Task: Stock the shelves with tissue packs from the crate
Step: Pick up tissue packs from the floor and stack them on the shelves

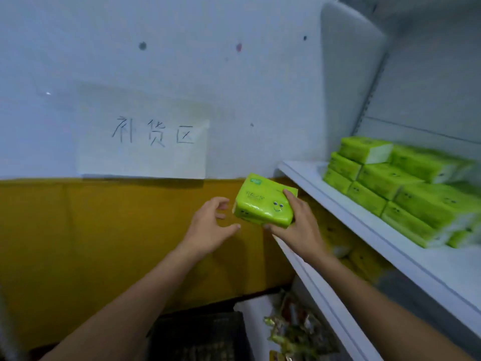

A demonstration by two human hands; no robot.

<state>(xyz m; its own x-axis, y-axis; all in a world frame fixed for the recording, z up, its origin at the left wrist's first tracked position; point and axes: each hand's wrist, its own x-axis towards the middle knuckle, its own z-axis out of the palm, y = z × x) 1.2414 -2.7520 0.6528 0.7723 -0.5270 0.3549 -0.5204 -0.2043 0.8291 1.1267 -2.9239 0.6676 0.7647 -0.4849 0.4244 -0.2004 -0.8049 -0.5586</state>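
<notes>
A white and yellow wall (182,61) is ahead. One white shelf (309,175) on the right holds a pile of green tissue packs (406,188), too blurry to count. One black crate (203,337) sits low down. The right hand (299,230) grips one green pack (263,204) near the shelf edge. The left hand (208,227) is spread beside it.

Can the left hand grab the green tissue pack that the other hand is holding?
Probably yes. The left hand is open right beside the tissue pack's free end, with nothing between them; the right hand grips only the other end.
</notes>
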